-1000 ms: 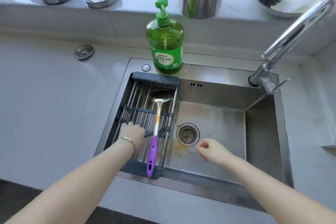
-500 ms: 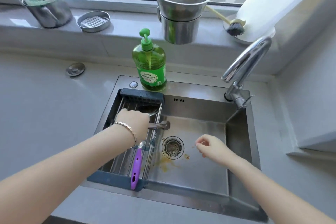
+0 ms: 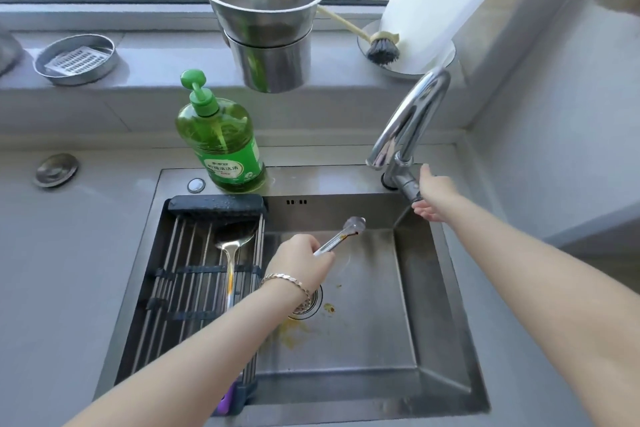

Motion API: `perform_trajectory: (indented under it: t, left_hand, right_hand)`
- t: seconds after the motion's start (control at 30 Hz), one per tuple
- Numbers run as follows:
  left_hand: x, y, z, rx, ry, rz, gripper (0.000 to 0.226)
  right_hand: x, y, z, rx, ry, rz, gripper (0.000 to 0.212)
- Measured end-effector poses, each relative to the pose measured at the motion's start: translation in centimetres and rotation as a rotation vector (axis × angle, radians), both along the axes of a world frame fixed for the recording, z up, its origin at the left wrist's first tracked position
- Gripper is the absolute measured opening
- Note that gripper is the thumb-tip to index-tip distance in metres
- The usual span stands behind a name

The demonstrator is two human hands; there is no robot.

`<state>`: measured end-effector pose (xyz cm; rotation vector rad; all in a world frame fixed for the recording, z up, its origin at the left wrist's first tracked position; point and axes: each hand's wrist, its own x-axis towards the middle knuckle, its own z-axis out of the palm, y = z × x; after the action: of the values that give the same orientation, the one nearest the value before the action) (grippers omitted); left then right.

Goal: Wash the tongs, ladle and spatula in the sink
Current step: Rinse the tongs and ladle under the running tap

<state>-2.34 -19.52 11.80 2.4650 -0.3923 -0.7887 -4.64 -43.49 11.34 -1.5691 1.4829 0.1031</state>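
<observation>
A: The left hand [image 3: 301,262] is closed round the handle end of the tongs [image 3: 341,236], whose soiled tips point up and away from the grip, over the sink [image 3: 446,322] basin.

B: And the right hand [image 3: 433,194]?

A: It is on the lever at the base of the faucet [image 3: 408,128], palm against it; whether the fingers have closed on it cannot be told.

B: So the step looks like turning the water on.

A: Likely. The spout sits above and beyond the tips, so they should go under its mouth, stained ends angled down so the run-off falls toward the drain just below the grip.

B: The other utensils?

A: The ladle [image 3: 232,246] lies on the drying rack [image 3: 194,274] to the left of the grip, its purple handle end showing under the forearm. No spatula can be made out.

B: Anything in the way?

A: The soap bottle [image 3: 221,146] stands beyond the rack, clear of the stream. Yellow residue lies by the drain.
</observation>
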Motion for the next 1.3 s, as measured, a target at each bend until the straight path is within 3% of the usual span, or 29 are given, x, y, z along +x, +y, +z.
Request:
perform_trajectory:
  t: [0.13,0.37,1.13,1.3]
  left_hand:
    - [0.3,-0.2,0.1,-0.025,-0.034,0.011,0.019]
    - [0.2,0.0,0.4,-0.058,-0.028,0.064,0.021]
    - [-0.3,1.3,1.1,-0.147,0.003,0.161,0.021]
    - [-0.4,1.2,1.1,-0.163,0.021,0.177,0.021]
  right_hand:
    - [1.2,0.3,-1.0,0.063,0.053,-0.080,0.060]
    - [1.1,0.8,-1.7,0.191,-0.035,-0.188,0.053]
    - [-0.5,0.8,-2.9,0.089,-0.109,-0.179,0.051]
    - [-0.9,3.4,-1.3,0.296,-0.222,-0.123,0.043]
